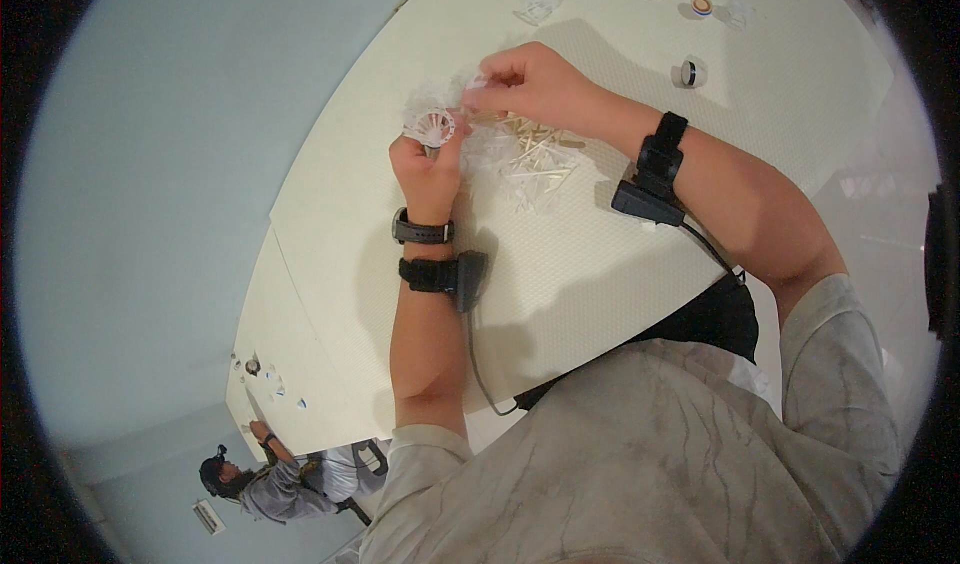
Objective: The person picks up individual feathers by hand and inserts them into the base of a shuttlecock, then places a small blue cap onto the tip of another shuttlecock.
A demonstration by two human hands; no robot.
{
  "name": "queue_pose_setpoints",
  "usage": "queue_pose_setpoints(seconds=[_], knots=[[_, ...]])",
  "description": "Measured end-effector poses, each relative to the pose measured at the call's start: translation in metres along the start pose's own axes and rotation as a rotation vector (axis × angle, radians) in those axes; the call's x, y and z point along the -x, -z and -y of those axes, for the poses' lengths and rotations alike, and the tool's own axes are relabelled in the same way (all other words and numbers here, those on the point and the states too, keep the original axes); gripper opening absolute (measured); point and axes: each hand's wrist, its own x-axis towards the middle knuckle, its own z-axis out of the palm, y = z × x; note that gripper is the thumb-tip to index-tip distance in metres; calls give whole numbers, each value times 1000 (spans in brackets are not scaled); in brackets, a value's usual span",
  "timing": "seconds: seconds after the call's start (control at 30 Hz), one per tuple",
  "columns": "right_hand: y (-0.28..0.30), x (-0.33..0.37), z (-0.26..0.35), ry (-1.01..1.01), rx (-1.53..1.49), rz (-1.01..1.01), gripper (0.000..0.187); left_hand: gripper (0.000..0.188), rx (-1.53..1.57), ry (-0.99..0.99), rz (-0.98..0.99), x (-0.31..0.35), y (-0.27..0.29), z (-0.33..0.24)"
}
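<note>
My left hand is closed around a small round white piece with spoke-like lines fanning across its top; its exact kind is unclear. Beside it, my right hand pinches a bit of thin whitish, see-through material between thumb and fingers. Clear, crumpled plastic shows behind the left hand's fingers, blurred against the table. Just right of the left hand lies a loose pile of thin pale sticks, mixed with crinkled clear plastic. The fingertips of both hands nearly meet above the pile's far edge.
The white table ends at a wall on the left. A small black-and-white round jar, orange-topped round pieces and a clear plastic piece lie farther off. Another person sits at the lower left. Cables hang from my wrist straps.
</note>
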Motion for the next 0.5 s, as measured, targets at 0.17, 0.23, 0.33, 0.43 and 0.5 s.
queue_pose_setpoints(seconds=[0.17, 0.23, 0.33, 0.43, 0.5], knots=[[2, -1, -5, 39, 113, -87, 28, 12, -19, 17, -18, 0, -2, -2], [2, -1, -4, 45, 147, -83, 27, 12, -6, 29, -43, 0, -2, -1], [2, 0, -4, 70, 197, -115, 25, 13, -58, 9, -51, -1, -2, 1], [3, 1, -1, 73, 191, -153, 23, 15, -53, -31, -78, -1, -3, 0], [4, 0, 0, 55, 169, -158, 21, 15, -39, -35, -71, -2, -3, 1]])
